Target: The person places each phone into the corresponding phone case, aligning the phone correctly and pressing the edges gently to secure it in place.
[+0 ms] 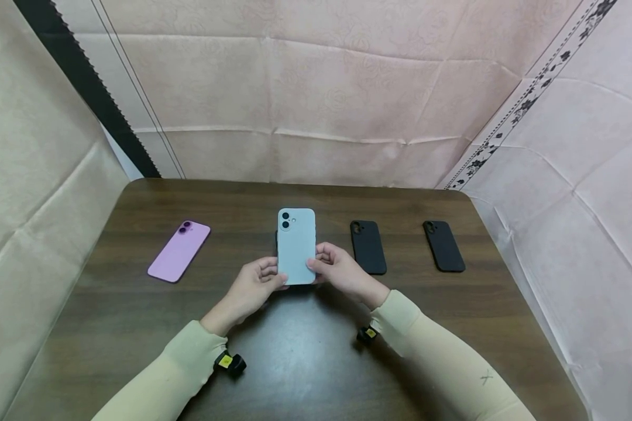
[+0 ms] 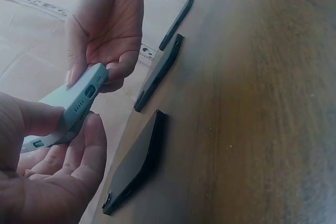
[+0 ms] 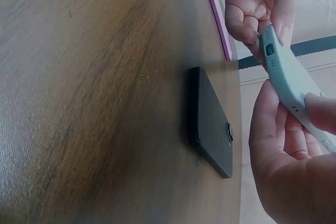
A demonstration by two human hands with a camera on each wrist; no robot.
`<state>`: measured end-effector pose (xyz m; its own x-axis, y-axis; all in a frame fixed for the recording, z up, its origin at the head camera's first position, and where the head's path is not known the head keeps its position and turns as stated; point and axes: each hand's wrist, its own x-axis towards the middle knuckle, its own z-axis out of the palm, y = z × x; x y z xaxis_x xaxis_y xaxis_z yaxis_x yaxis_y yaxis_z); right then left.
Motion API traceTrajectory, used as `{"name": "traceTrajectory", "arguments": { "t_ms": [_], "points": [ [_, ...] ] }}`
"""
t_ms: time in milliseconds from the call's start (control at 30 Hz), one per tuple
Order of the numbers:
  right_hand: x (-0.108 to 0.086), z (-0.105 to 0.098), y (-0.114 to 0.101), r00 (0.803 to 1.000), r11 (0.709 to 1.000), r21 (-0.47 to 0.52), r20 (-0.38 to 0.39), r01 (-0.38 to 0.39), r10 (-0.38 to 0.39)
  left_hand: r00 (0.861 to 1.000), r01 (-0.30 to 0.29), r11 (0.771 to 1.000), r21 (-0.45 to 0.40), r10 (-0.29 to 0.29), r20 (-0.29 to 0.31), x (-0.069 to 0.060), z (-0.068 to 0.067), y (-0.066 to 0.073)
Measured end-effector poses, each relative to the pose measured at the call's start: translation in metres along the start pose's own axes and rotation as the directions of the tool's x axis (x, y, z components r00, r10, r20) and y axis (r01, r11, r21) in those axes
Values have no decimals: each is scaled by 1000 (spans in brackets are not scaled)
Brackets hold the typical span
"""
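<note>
Both hands hold up a light blue phone case point(image 1: 297, 248), its back towards the head camera and dark lens circles in the upper left corner. The left hand point(image 1: 255, 285) pinches its lower left edge, thumb on the back and fingers behind. On the lower right side the right hand point(image 1: 342, 272) grips it likewise. A port opening point(image 3: 270, 49) shows in the bottom edge in the right wrist view. Whether a phone sits inside, I cannot tell. Below the held case, a black phone-shaped slab point(image 3: 212, 129) lies on the table; the case mostly hides it in the head view.
A purple phone point(image 1: 179, 251) lies slanted on the left of the brown wooden table point(image 1: 295, 362). To the right lie two black phone-shaped pieces point(image 1: 368, 247) with camera areas at their upper left corners. Pale patterned cloth point(image 1: 342, 93) hangs behind the table.
</note>
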<state>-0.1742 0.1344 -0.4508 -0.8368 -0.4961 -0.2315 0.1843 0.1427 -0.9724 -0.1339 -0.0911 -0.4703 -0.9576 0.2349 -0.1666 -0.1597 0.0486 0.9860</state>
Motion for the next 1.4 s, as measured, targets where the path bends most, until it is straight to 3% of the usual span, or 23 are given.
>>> {"name": "traceTrajectory", "arguments": {
  "t_ms": [467,600,800,1167,1400],
  "points": [
    [-1,0,-1,1000,1000,-5,-7,18,-18,999,-40,995,-97,43,33,0,-2,-4],
    [-2,1,-1,1000,1000,21,-15,21,-21,997,-28,993,-113,36,72,0,-4,-4],
    [-1,2,-2,999,998,56,-21,35,-33,993,-20,999,-51,26,119,3,-6,-3],
    [-1,4,-2,999,997,78,-32,14,-11,996,-51,998,20,50,69,2,2,-3],
    [-3,5,-3,1000,998,51,16,24,-25,995,-44,999,28,41,91,1,-2,-3]
  ]
}}
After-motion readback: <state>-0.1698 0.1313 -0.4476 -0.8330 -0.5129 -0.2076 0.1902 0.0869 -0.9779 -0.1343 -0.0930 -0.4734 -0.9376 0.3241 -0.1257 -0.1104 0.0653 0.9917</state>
